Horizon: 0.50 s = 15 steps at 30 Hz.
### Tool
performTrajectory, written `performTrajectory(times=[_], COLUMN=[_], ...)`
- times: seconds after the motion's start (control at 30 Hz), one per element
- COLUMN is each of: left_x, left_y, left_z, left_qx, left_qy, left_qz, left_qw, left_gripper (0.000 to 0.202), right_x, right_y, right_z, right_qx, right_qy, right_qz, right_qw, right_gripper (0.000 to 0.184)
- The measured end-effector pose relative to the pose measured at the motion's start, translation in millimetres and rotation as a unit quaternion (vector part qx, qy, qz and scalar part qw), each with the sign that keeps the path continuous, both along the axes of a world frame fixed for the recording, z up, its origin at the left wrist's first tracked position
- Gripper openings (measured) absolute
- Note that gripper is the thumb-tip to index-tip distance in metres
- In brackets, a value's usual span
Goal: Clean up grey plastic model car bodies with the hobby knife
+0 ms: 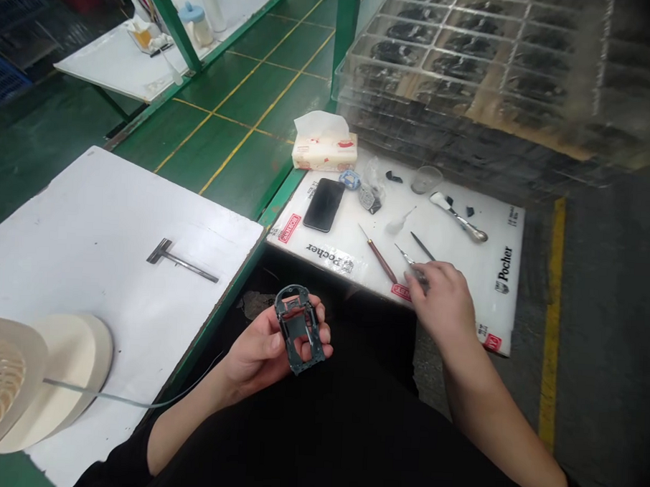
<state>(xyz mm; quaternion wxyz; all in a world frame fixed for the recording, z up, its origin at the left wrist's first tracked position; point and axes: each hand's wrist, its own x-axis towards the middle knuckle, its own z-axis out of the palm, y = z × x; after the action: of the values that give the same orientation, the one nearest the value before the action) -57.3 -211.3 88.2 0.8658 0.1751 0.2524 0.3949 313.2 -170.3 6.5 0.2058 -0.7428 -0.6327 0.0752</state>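
Observation:
My left hand (264, 345) is closed around a dark grey plastic frame (298, 328), with a rounded upper end and openings through its middle. It is held up above my lap, tilted toward me. At the near edge of the white work board, my right hand (446, 299) has its fingers closed on a slim metal tool with a pointed tip (404, 254); the fingers cover most of its handle. Just left of that hand lies a wooden-handled awl (379, 255). A dark thin rod (422, 246) lies beyond the fingers.
On the white board (485, 279) are a phone (324, 205), a small clear cup (426, 180), a spoon-like metal tool (460, 218) and small dark parts. Behind stand a tissue box (325, 149) and stacked clear trays (446, 55). A fan (6, 380) and a T-shaped metal tool (181, 259) occupy the left table.

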Motion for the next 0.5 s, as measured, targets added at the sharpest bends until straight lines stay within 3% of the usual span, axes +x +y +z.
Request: performTrajectory(times=[0.5], left_x=[0.3], left_y=[-0.3], left_z=[-4.4], left_qx=[-0.004], left_qy=[0.009], left_qz=[0.0], left_qw=[1.0], left_gripper=[0.071], right_x=[-10.8], right_y=[4.0], right_z=[11.0], right_qx=[0.03], right_qy=[-0.036], right_qz=[-0.009], right_qw=[0.999], right_gripper=[0.038])
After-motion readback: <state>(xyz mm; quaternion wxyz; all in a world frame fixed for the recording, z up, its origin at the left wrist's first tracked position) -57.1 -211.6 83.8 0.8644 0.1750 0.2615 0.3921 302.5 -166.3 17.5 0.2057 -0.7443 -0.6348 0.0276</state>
